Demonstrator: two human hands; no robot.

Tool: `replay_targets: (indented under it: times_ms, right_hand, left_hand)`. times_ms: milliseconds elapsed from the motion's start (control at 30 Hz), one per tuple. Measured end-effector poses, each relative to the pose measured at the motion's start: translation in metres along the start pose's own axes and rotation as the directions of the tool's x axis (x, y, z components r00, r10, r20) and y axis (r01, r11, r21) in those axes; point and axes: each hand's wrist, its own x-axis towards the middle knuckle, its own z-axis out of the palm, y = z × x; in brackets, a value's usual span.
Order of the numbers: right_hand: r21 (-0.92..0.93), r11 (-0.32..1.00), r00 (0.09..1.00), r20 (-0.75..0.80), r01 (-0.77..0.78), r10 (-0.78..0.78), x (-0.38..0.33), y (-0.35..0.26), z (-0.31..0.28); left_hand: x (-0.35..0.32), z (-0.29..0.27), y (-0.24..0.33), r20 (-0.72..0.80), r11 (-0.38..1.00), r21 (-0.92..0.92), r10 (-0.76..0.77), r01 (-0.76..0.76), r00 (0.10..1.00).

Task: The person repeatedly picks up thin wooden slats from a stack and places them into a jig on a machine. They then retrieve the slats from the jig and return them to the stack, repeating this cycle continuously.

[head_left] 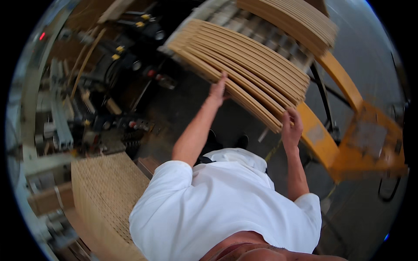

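A row of long wooden boards [252, 56] stands on edge, packed side by side on a roller conveyor [261, 27]. The nearest few lean toward me, with dark gaps opening between them at the right end. My left hand [217, 89] grips these nearest boards left of their middle, a finger up over the top edge and the rest partly hidden. At the boards' right end, my right hand [292, 126] has its fingers bent around the end corner, with the contact partly hidden.
A second pack of boards [291, 21] lies farther back on the conveyor. An orange metal frame [320, 135] stands at the right. Dark machinery with clamps [143, 78] fills the left. Beside me at lower left rises a tall wooden stack [109, 187].
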Motion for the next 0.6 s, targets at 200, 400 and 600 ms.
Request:
replay_targets:
  times_ms: [200,400,600]
  right_hand:
    - [-0.505,0.585,0.765,0.517,0.634,-0.383,0.021,-0.017,0.121]
    - [-0.522,0.658,0.837,0.401,0.543,-0.373,0.024,-0.021,0.161]
    - [-0.401,0.87,0.921,0.365,0.285,-0.134,0.01,-0.102,0.194]
  left_hand:
    - [-0.025,-0.05,0.007,0.003,0.996,0.067,0.05,-0.05,0.999]
    - [-0.048,-0.222,-0.007,-0.135,0.978,0.168,-0.102,0.124,0.986]
    - [-0.068,-0.421,0.002,-0.38,0.955,0.189,-0.146,0.231,0.913]
